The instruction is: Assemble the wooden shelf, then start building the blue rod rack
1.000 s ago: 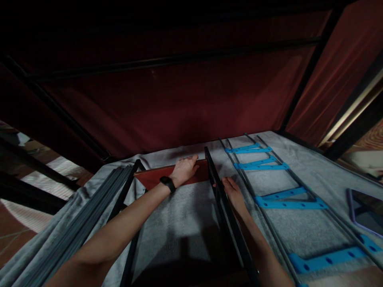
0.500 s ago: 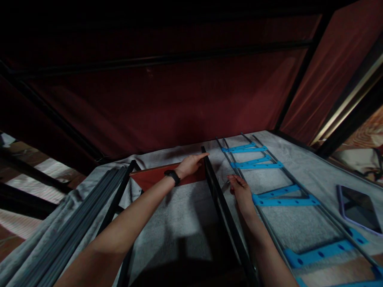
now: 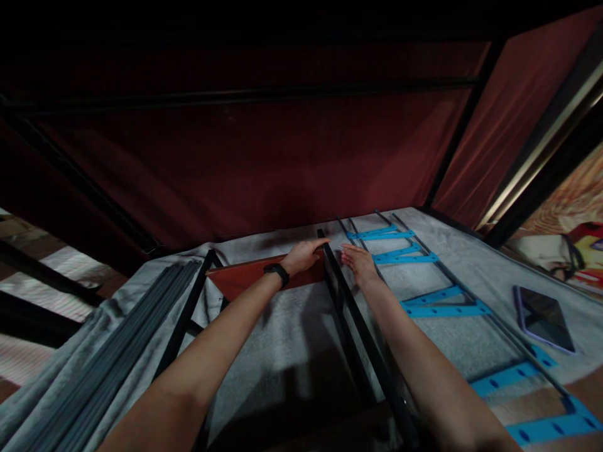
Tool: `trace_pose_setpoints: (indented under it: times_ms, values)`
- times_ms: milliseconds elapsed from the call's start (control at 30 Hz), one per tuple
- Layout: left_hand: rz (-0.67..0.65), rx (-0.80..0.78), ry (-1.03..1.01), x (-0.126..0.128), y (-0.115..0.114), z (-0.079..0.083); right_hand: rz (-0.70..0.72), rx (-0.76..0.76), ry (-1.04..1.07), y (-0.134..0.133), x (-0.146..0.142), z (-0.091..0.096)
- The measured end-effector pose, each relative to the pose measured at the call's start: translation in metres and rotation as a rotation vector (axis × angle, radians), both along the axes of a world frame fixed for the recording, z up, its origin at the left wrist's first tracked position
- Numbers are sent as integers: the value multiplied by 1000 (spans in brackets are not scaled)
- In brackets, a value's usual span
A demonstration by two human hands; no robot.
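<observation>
In the head view, our left hand point(image 3: 300, 257) is bent over the top edge of a red-brown board point(image 3: 245, 276), near its right end, with one finger stretched across the tip of the black frame point(image 3: 355, 314); the fingers look closed on the board. Our right hand point(image 3: 358, 263) is just beside the frame's right bar, fingers loosely curved and partly open; we cannot tell whether it pinches anything small. The one board sits between the frame's two side bars, at their far end. A single watch point(image 3: 277, 274) circles our left wrist. To the right, four thin rods point(image 3: 511, 341) run through at least four blue brackets point(image 3: 447, 302), the nearest ones partly cut off or behind our arm. One phone point(image 3: 545, 318) lies beyond them on the cloth-covered surface point(image 3: 287, 333). To the left lies a bundle of grey tubes point(image 3: 136, 326), too tightly packed for us to count. Dark red fabric point(image 3: 282, 169) hangs behind.
</observation>
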State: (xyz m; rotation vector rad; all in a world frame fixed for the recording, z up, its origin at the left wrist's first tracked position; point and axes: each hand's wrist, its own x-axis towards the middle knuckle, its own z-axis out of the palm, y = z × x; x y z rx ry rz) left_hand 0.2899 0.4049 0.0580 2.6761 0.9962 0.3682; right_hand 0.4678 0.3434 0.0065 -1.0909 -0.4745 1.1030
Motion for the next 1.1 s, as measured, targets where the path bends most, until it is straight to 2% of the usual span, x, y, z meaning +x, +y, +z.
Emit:
trace_pose_setpoints:
  times_ms: [133,267,567,800,967,1100]
  values:
    - [0,8,3,1,1,0,60,-9,-42,21,-8,2]
    - [13,6,13,1,2,0,122,-20,-63,29,-10,0]
    - [21,-1,-6,0,10,-5,202,-10,-78,31,3,-2]
    - [45,-9,-7,-1,9,-4,278,34,-28,31,-5,-12]
    - [56,-23,-3,0,6,-1,214,42,45,31,-2,-14]
    - [72,-27,-6,1,6,0,232,46,34,31,4,-13]
